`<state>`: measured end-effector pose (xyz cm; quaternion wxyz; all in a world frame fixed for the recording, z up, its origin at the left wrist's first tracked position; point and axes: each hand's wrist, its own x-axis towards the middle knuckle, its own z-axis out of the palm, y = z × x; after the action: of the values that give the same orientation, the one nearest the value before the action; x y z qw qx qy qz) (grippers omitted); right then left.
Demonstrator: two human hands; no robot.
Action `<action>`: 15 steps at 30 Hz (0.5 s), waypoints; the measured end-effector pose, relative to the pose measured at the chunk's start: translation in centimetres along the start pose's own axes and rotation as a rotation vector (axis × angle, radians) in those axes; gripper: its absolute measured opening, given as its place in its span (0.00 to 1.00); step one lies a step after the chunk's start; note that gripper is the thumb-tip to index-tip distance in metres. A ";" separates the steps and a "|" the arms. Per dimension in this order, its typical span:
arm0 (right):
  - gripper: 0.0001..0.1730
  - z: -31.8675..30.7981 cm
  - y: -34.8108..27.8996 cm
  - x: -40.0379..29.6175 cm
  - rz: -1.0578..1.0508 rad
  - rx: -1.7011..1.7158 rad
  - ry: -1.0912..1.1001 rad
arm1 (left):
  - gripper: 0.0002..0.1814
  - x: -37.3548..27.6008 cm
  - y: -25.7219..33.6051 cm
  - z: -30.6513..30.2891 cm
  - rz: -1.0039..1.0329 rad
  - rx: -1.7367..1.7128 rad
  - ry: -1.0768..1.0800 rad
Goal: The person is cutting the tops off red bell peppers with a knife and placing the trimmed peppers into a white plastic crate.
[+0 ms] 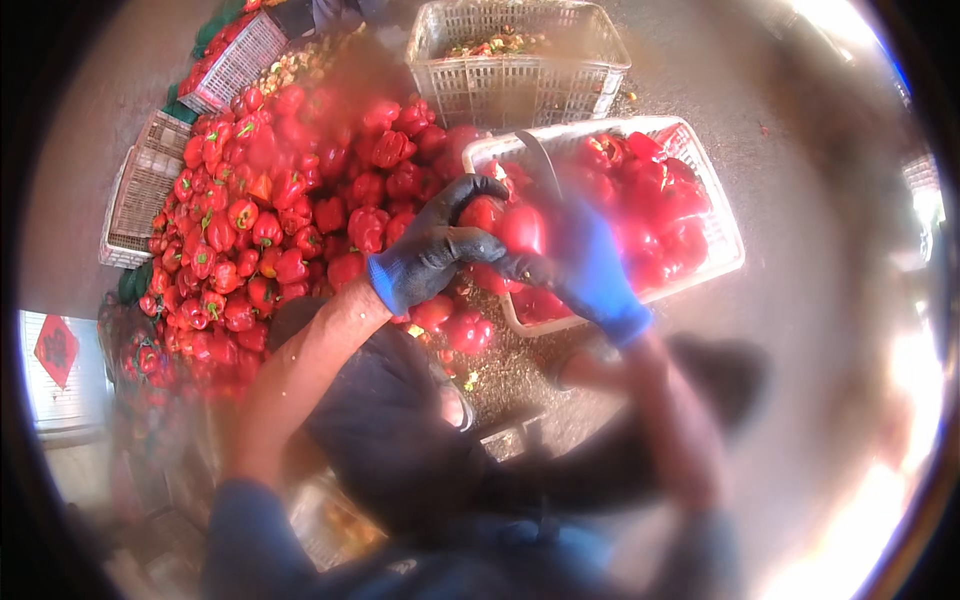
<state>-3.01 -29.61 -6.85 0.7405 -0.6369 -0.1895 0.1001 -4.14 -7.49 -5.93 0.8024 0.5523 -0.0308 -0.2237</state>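
A red bell pepper [523,229] is gripped by my left hand [442,244], which wears a blue knit glove with a dark coated palm. My right hand [592,262], gloved alike, is closed around a knife whose curved blade [541,161] points up and away. Its thumb rests against the near side of the pepper; the knife's handle is hidden in the hand. Beneath both hands stands a white plastic crate [724,225] with several red peppers [660,195] in it. Blur covers part of the right hand and the crate.
A large heap of red bell peppers [240,247] lies at the left. Beyond it is a tall slatted crate [517,86] holding pepper scraps [499,43]. More crates [150,180] line the far left. Loose peppers [469,330] and scraps lie on the floor near my feet.
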 end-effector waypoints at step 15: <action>0.16 0.3 0.5 -0.1 0.102 0.254 0.000 | 0.29 -2.6 1.0 -0.9 0.053 -0.279 -0.054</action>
<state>-3.19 -29.34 -7.33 0.8091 -0.5469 -0.1427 0.1610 -5.88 -5.38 -4.81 0.8759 0.4283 -0.0358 -0.2193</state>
